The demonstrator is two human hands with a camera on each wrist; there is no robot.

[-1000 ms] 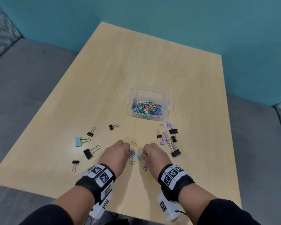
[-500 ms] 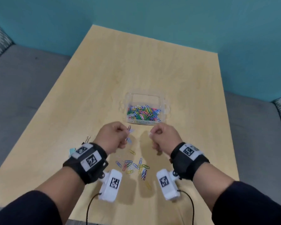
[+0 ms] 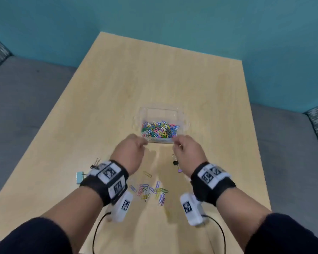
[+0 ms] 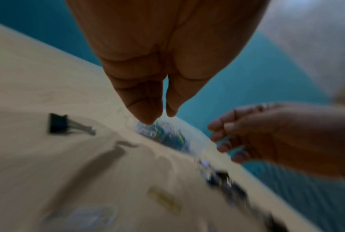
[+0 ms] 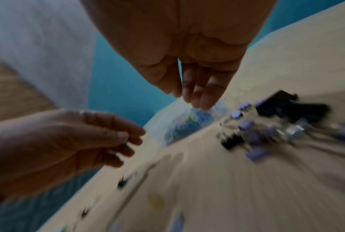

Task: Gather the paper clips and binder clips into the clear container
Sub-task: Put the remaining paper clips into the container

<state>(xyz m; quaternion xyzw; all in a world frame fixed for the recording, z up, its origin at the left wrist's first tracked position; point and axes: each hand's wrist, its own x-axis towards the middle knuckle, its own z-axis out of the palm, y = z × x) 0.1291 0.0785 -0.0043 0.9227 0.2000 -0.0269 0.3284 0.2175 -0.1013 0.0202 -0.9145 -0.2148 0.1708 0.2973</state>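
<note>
The clear container (image 3: 161, 109) sits mid-table with a heap of coloured paper clips (image 3: 160, 129) inside. My left hand (image 3: 144, 143) is raised at its near left corner, thumb and fingers pinched together (image 4: 161, 116). My right hand (image 3: 175, 143) is at the near right corner, pinched the same way (image 5: 189, 102). Each seems to pinch a few paper clips, though blur hides most of them. Several loose paper clips (image 3: 151, 191) lie on the table between my wrists. Black and purple binder clips (image 3: 175, 162) lie under my right hand.
A black binder clip (image 3: 95, 163) and a light blue one (image 3: 79, 177) lie by my left wrist. The wooden table (image 3: 154, 74) stands against a teal wall, with a grey sofa on both sides. Wrist camera cables hang over the table's near edge.
Both hands rose from the loose pile with pinched paper clips and moved forward to the container's near edge. The head view shifted, so the container sits lower in the frame.
</note>
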